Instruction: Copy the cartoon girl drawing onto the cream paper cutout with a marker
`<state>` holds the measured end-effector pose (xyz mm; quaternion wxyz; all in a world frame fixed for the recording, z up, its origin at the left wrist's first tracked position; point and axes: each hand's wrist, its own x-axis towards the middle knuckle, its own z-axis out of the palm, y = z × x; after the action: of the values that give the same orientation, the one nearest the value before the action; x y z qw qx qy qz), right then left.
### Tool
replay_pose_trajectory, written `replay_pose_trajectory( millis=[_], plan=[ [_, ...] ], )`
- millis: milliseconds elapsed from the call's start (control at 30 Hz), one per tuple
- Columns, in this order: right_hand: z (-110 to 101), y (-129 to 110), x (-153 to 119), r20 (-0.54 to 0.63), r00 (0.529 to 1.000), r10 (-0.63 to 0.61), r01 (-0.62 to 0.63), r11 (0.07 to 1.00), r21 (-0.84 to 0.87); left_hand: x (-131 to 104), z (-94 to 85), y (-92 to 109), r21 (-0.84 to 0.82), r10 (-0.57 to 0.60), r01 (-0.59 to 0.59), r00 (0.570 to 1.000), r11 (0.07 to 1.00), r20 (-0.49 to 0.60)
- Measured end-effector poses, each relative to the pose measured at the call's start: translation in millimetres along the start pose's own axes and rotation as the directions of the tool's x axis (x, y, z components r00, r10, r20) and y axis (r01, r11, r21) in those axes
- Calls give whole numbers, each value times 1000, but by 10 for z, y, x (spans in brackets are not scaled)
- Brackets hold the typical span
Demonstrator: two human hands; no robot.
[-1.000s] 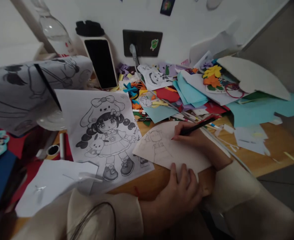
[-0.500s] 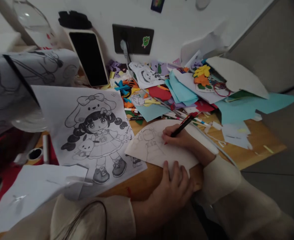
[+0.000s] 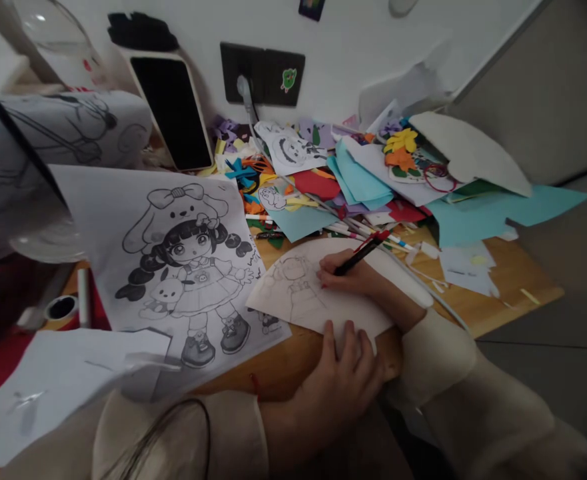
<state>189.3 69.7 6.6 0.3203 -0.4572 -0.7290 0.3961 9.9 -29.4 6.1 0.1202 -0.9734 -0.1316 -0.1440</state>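
My right hand (image 3: pixel 346 273) is closed around a black and red pen (image 3: pixel 364 252), its tip down by the white curved-edge paper (image 3: pixel 278 303). A faint sketch of a figure in a dress shows on that paper, to the left of the pen. With fingers spread, my left hand (image 3: pixel 340 370) rests on the paper's lower edge. Left of it lies a printed picture (image 3: pixel 93 220) of a girl with braids in a dog-eared hat, carrying a small plush toy. The printed sheet reaches close to the sketched paper's left corner.
Paper scraps (image 3: pixel 318 183), blue sheets (image 3: pixel 360 180) and pens pile up along the wall. A phone (image 3: pixel 172 113) leans upright at the back, beside a clear bottle (image 3: pixel 58 43). White paper (image 3: pixel 63 380) and a tape roll (image 3: pixel 62 308) lie at left. A cable runs from the socket (image 3: pixel 263 73).
The whole view has shifted slightly. My right hand and pen stay at nearly the same spot on the sketch, and my left hand keeps its place on the paper's edge.
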Motion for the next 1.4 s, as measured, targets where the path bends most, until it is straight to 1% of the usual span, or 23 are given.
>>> replay_pose_trajectory(
  millis=[200,300,467,700,833,967,1067,1133,1233,1400],
  plan=[
    [-16,2,-5,33,999,8,-8,1000,-22,-1,-7,14,8,-1,1,1000,1000,8],
    [-16,-19,-3,15,1000,9,-9,1000,-24,0,-2,12,6,-5,5,1000,1000,-5],
    [-19,-25,-4,39,999,20,-18,999,-33,2,-6,3,-1,-2,2,1000,1000,-11],
    [-2,32,-17,20,1000,-2,1,1000,17,-13,-15,3,16,-4,4,1000,1000,-22],
    [3,55,-17,36,999,8,-10,999,49,-9,-4,4,20,3,-3,1000,1000,-10],
    [-5,53,-10,7,1000,-8,8,998,56,-8,-5,5,32,4,-4,1000,999,4],
    [-16,20,-8,49,998,42,-43,999,32,-11,-14,1,24,9,-10,1000,1000,9],
    [-17,-9,-8,53,997,62,-64,998,22,-13,-18,-1,14,10,-10,1000,1000,6],
    [-8,-43,-8,32,997,64,-65,998,10,-13,-19,-1,7,5,-5,1000,1000,1],
    [2,-50,-2,52,996,70,-69,998,-12,-4,-12,-3,1,7,-7,1000,1000,-5]
  ],
)
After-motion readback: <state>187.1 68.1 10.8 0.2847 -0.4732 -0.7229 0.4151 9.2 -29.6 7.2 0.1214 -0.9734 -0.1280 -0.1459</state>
